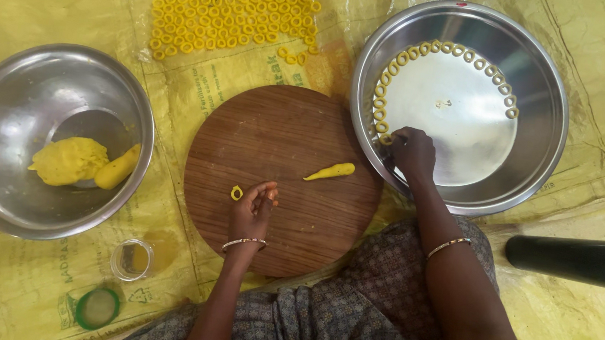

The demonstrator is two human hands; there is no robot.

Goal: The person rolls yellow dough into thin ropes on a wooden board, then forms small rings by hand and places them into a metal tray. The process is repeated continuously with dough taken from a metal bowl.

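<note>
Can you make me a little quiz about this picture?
1. True or false: the right hand reaches into the big steel bowl lined with small dough rings.
2. What lies on the round wooden board beside the left hand?
3. Which bowl holds the yellow dough lump: A the left one, B the right one?

Key: 1 true. 2 a small yellow dough ring and a tapered dough roll. 3 A.
</note>
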